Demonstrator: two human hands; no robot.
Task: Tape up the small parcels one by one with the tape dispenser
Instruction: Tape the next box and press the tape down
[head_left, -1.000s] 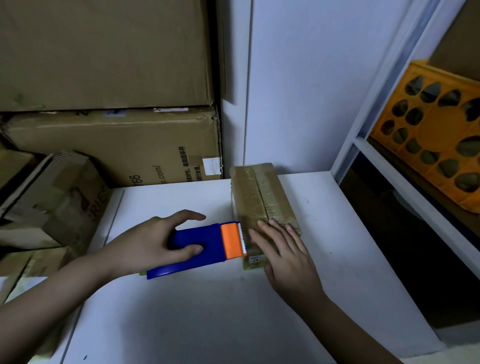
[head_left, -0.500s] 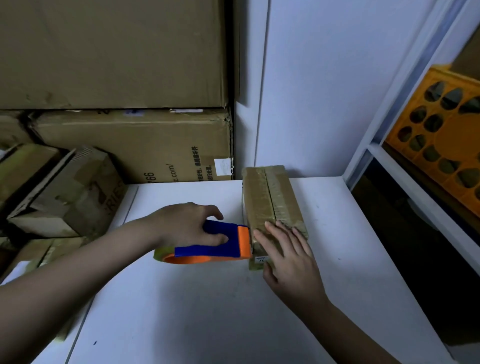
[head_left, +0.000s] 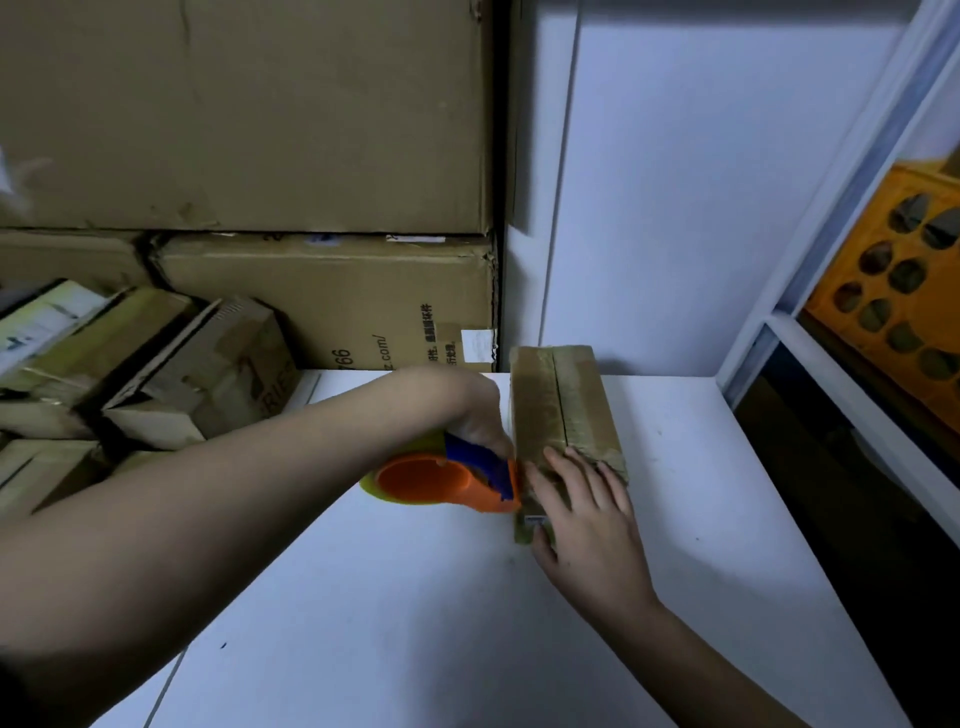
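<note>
Left grip (head_left: 475, 415) holds dispenser (head_left: 447, 478) over white table (head_left: 415, 597).

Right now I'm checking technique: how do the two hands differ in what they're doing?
The left hand curls round the tape dispenser, gripping it against the parcel's side; the right hand lies flat with straight fingers on the parcel's near end, pressing it down. The left hand comes in from the side, the right hand from the near edge. Both are at the same parcel.
</note>
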